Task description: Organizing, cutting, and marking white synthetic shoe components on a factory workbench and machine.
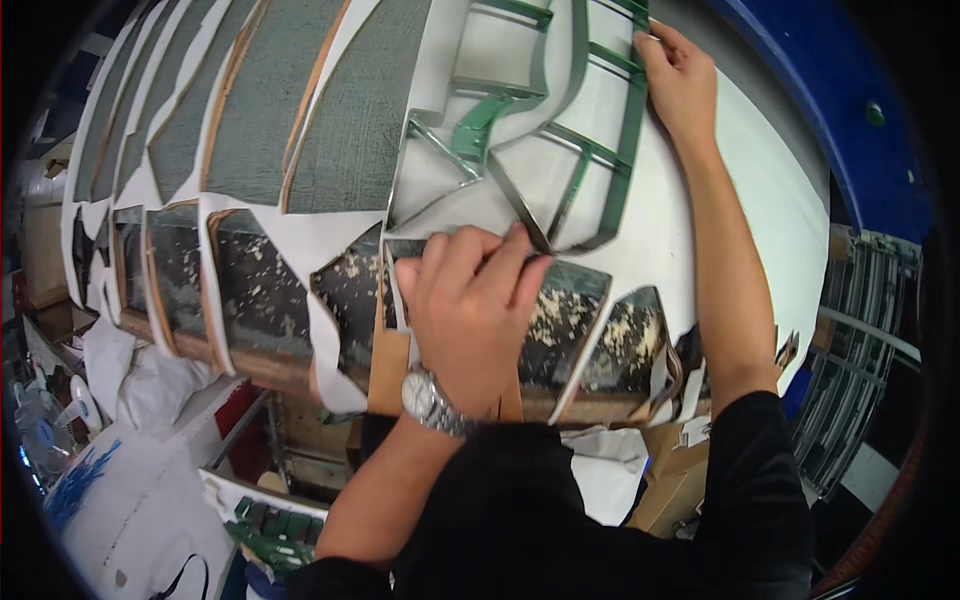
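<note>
A green metal cutting die with thin blade-like walls and cross bars lies on a white sheet. My right hand grips its far right edge, fingers bent over the rim. Closer to me, my left hand has curled fingers with the tips at the die's near lower corner; a watch is on that wrist. The palm hides part of the sheet's near edge. To the left, shapes have been cut out of the sheet, leaving narrow white strips over a dark grey surface.
Pale crumbs litter the dark near edge of the work surface. A blue machine beam crosses the upper right. Metal racks stand at right. Lower left are a white table, crumpled white material and green parts.
</note>
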Demonstrator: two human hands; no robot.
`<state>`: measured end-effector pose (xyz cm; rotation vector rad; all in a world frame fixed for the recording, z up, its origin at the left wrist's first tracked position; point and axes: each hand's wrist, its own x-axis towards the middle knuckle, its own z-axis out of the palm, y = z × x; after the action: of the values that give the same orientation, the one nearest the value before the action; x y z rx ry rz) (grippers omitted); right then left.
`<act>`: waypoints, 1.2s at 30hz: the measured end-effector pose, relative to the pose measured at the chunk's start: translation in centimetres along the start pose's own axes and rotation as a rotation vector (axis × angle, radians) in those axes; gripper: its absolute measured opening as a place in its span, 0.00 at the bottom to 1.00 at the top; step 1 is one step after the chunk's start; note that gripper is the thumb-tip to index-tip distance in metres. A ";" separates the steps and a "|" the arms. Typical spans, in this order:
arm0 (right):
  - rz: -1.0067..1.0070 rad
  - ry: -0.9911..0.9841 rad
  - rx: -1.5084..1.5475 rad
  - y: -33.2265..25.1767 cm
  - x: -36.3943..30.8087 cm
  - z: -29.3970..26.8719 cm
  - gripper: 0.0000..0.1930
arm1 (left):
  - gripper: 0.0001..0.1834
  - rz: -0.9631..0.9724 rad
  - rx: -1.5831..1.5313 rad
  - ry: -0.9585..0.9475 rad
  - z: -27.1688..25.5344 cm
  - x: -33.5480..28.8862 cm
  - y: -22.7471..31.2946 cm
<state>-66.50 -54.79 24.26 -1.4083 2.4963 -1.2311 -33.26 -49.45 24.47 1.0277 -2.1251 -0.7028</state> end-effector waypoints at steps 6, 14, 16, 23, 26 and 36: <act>0.039 0.039 0.056 -0.5 -0.4 0.6 0.21 | 0.17 -0.015 0.033 -0.044 -0.3 0.3 0.6; 0.058 0.018 0.067 -2.1 -0.7 -0.3 0.20 | 0.17 -0.084 0.058 -0.056 -0.7 1.2 1.4; 0.121 -0.038 0.067 -2.4 -0.5 -0.3 0.20 | 0.16 -0.054 0.072 -0.058 -0.7 1.3 1.4; 0.151 -0.084 0.102 -2.9 -2.3 -4.0 0.26 | 0.20 -0.019 0.003 -0.191 -4.8 -0.4 1.6; 0.221 0.053 0.173 -2.0 -7.1 -9.9 0.24 | 0.23 0.027 0.069 -0.291 -8.9 -3.8 1.4; 0.356 0.503 0.282 -2.5 -14.1 -30.5 0.19 | 0.19 0.308 0.364 -0.397 -9.1 -6.2 -0.8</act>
<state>-67.81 -26.18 42.08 -0.6101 2.5471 -1.9299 -23.09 -46.37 27.64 0.7515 -2.7559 -0.3984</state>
